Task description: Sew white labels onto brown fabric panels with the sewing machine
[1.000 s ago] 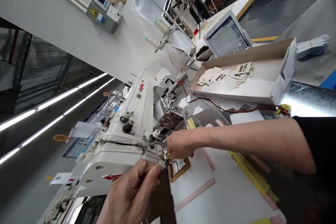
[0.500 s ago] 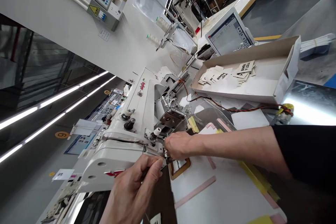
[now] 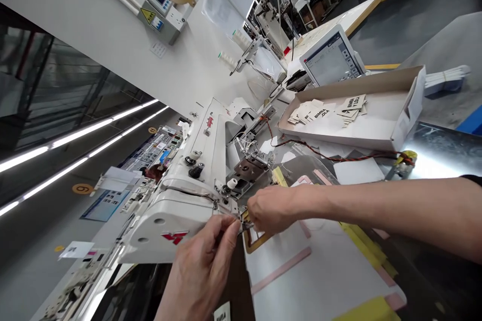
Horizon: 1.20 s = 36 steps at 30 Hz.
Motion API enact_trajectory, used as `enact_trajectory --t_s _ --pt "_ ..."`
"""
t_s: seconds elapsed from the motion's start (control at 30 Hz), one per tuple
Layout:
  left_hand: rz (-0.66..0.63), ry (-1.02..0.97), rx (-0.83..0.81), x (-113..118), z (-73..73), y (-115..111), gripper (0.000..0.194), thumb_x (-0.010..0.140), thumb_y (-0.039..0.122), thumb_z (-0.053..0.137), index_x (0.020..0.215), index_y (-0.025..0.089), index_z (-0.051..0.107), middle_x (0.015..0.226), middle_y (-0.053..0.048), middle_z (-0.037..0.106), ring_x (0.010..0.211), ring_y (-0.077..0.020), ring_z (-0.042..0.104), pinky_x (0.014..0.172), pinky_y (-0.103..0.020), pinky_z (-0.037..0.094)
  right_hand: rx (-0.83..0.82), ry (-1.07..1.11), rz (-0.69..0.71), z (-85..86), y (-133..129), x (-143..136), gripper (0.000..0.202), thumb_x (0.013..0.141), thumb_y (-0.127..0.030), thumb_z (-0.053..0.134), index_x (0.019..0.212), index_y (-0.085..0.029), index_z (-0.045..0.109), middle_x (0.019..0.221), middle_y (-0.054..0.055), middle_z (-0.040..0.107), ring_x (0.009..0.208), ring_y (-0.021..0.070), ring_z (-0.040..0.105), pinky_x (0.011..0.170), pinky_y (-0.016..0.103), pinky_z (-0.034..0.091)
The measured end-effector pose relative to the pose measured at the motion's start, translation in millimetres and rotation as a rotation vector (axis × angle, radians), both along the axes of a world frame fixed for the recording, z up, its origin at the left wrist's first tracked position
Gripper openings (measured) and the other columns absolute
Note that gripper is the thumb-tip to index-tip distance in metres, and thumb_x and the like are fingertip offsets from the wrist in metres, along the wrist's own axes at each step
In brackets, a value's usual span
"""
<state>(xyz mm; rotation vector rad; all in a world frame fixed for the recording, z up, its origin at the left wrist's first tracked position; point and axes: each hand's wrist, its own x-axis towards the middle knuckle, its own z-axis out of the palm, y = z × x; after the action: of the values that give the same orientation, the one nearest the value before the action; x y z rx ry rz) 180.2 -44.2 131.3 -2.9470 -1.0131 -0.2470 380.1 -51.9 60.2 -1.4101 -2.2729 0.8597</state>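
My left hand (image 3: 211, 258) is pinched, thumb against forefinger, close beside the front of a white sewing machine head (image 3: 181, 210); anything between its fingertips is too small to tell. My right hand (image 3: 273, 208) reaches in from the right with curled fingers, just by the needle area, and hides what it may hold. Under it lies a brown-gold frame (image 3: 258, 243) on a white template sheet (image 3: 320, 271) with pink and yellow tape strips. The two hands are close but apart.
An open cardboard box (image 3: 339, 138) holds labels (image 3: 354, 104). Behind it stands a screen (image 3: 333, 60). A twisted red-black cable (image 3: 339, 159) runs beside the box. Thread cones (image 3: 241, 39) stand behind the machine. Another label (image 3: 223, 312) shows at the bottom edge.
My right hand has drawn back a little to the right from the needle area, uncovering more metal parts there. My left hand keeps its pinch. The view has shifted slightly.
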Motion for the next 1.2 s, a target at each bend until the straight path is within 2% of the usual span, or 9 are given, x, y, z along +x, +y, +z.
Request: enact_trajectory --t_s 0.1,0.23,0.43,0.6,0.77,0.87,1.0,1.13,1.2 --pt "-0.043 -0.061 0.054 -9 -1.4 -4 0.021 0.104 0.037 0.057 0.12 0.025 0.065 0.107 0.001 0.076 0.09 -0.0158 0.075 0.076 -0.019 0.057 0.043 0.014 -0.051 6.5 0 5 0.019 0.086 -0.016 0.063 0.099 -0.013 0.077 0.099 0.013 0.078 0.093 0.025 0.073 0.076 0.029 0.052" --pt "-0.077 -0.094 0.066 -24 -8.5 -12 0.031 0.105 0.031 0.056 0.136 0.026 0.06 0.105 0.0 0.077 0.08 -0.0135 0.076 0.073 -0.017 0.059 0.046 0.012 -0.038 8.2 -5 8 0.018 0.09 -0.022 0.06 0.092 -0.016 0.077 0.095 0.011 0.078 0.085 0.0234 0.072 0.071 0.028 0.049" --pt "-0.236 -0.202 0.038 -48 -48.6 -16 0.033 0.103 0.023 0.059 0.136 0.027 0.062 0.113 -0.003 0.077 0.091 -0.0172 0.077 0.08 -0.019 0.061 0.037 0.02 -0.017 -1.6 -9 16 0.025 0.095 -0.033 0.053 0.088 -0.02 0.073 0.087 0.006 0.075 0.076 0.0203 0.067 0.062 0.027 0.043" --pt "-0.148 -0.2 -0.066 -39 -74.0 -17 0.051 0.107 0.023 0.051 0.156 0.026 0.041 0.106 -0.004 0.076 0.083 -0.016 0.076 0.076 -0.021 0.061 0.028 -0.013 0.101 7.1 -26 29 0.019 0.091 -0.031 0.057 0.081 -0.023 0.071 0.077 0.001 0.071 0.067 0.017 0.06 0.058 0.027 0.038" --pt "-0.164 -0.179 -0.237 -27 -85.3 -21 0.026 0.105 0.026 0.053 0.129 0.025 0.064 0.104 -0.003 0.075 0.089 -0.0165 0.074 0.079 -0.022 0.058 0.011 -0.071 0.148 14.5 -49 36 0.018 0.089 -0.024 0.058 0.075 -0.022 0.07 0.069 0.0 0.066 0.062 0.0159 0.053 0.054 0.027 0.032" --pt "-0.117 -0.204 -0.236 -25 -89.6 -23 0.02 0.106 0.029 0.05 0.113 0.024 0.068 0.095 -0.003 0.075 0.08 -0.016 0.073 0.074 -0.022 0.057 0.031 -0.037 0.07 8.9 -37 29 0.022 0.095 -0.029 0.056 0.083 -0.022 0.073 0.078 0.001 0.071 0.069 0.0162 0.06 0.057 0.026 0.037" --pt "0.004 -0.247 -0.179 -25 -91.2 -20 0.022 0.107 0.031 0.049 0.115 0.022 0.067 0.097 -0.005 0.075 0.08 -0.0173 0.073 0.072 -0.023 0.057 0.123 -0.025 -0.136 -4.4 -1 -2 0.029 0.103 -0.03 0.048 0.095 -0.018 0.073 0.092 0.006 0.073 0.087 0.0206 0.067 0.071 0.029 0.047" --pt "0.141 -0.291 -0.113 -32 -91.3 -17 0.023 0.107 0.036 0.049 0.108 0.022 0.068 0.078 -0.001 0.072 0.063 -0.0152 0.068 0.061 -0.021 0.054 0.161 -0.044 -0.245 -21.7 26 -29 0.029 0.105 -0.041 0.056 0.111 -0.016 0.068 0.105 0.006 0.071 0.094 0.0201 0.069 0.085 0.04 0.056" --pt "0.185 -0.316 -0.079 -38 -92.8 -17 0.024 0.107 0.036 0.05 0.108 0.021 0.068 0.084 -0.002 0.074 0.068 -0.0157 0.07 0.065 -0.021 0.055 0.162 -0.052 -0.254 -30.4 32 -35 0.03 0.103 -0.043 0.06 0.115 -0.016 0.067 0.11 0.006 0.07 0.097 0.0204 0.069 0.088 0.042 0.057"
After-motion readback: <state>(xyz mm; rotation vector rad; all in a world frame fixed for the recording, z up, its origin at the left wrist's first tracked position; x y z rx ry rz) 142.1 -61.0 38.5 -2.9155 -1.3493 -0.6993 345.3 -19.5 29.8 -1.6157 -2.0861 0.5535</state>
